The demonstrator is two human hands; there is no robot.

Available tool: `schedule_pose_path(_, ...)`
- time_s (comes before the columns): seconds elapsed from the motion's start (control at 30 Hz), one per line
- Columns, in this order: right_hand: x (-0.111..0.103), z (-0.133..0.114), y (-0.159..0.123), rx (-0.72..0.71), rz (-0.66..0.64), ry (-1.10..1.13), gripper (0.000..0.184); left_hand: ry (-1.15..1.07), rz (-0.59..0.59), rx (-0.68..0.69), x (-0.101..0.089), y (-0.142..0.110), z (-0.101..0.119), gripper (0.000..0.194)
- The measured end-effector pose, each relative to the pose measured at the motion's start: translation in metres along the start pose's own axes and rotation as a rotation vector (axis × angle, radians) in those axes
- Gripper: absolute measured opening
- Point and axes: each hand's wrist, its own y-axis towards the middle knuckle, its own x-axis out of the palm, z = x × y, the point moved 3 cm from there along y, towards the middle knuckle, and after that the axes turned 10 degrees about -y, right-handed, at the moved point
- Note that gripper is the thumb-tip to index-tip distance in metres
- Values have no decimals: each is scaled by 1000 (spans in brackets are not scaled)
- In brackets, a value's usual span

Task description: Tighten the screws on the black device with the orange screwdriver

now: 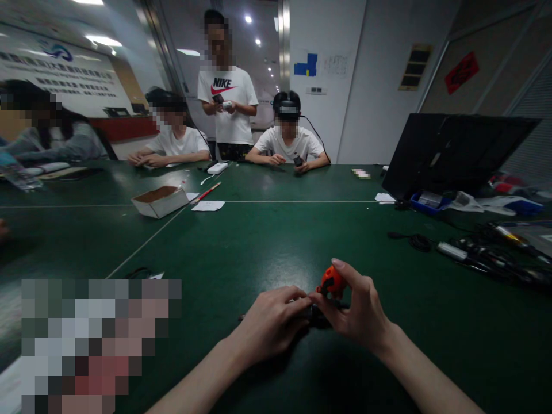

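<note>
I see a green table [276,241] bearing a pale box [160,206] and, near its far edge, a white device [218,168]. Toward its right side, black cables [483,261] lie before a monitor [452,152].

One left hand [276,316], one right hand [366,310], one orange-and-black piece [336,282]. On the tabletop [280,236]: one open-topped box [170,203], one monitor [452,152], one blue tray [426,209], one clear plastic bottle [19,172]. Beyond it, four people: one standing person [235,112], three seated people [291,141]. One red poster [462,72].
</note>
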Motion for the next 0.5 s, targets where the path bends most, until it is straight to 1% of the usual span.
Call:
schedule_pose_path(0.17, -2, -1, 3, 3, -35, 9, 57, -14, -4, -19, -1, 0, 0, 28)
schedule_pose_path(0.33, -1, 0, 1, 14, -56, 30, 61, -28, -18, -35, -3, 1, 2, 31)
schedule_pose_path(0.5, -1, -1, 1, 19, -47, 36, 63, -19, -29, -51, -3, 0, 1, 34)
